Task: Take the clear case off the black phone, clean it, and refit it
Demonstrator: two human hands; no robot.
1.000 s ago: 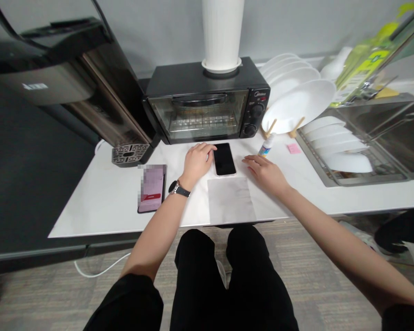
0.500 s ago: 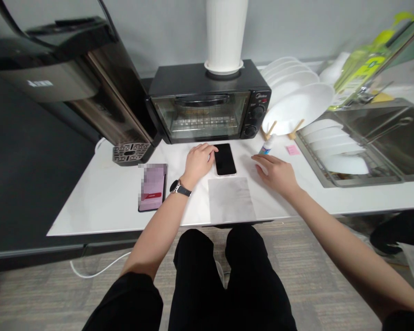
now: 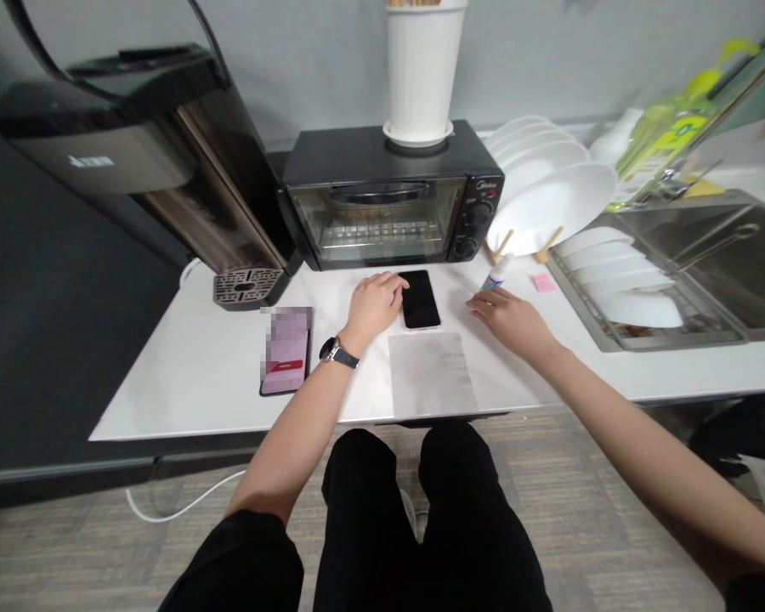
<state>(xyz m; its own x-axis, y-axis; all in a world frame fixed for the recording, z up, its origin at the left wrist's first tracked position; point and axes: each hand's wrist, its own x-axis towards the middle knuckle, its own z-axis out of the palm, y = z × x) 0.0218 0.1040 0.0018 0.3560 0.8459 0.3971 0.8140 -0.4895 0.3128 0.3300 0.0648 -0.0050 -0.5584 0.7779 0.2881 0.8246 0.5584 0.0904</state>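
Note:
A black phone [image 3: 420, 299] lies face up with a dark screen on the white table [image 3: 197, 374], just in front of the toaster oven [image 3: 388, 200]. My left hand [image 3: 374, 304], a watch on its wrist, rests beside the phone's left edge with fingers curled and fingertips touching it. My right hand [image 3: 510, 318] lies flat on the table to the phone's right, fingers stretched toward a small white bottle [image 3: 495, 274] and holding nothing. A grey cloth [image 3: 432, 374] lies flat below the phone, between my arms.
A second phone [image 3: 286, 350] with a lit screen lies at the left. A dark coffee machine [image 3: 166, 161] stands at the back left. White plates [image 3: 548, 195] sit in a rack, more in the sink tray [image 3: 625, 280]. A pink note [image 3: 541, 283] lies nearby.
My right hand has slid right and forward, away from the phone toward the small bottle. My left hand has stayed at the phone's left edge. The camera tilted slightly.

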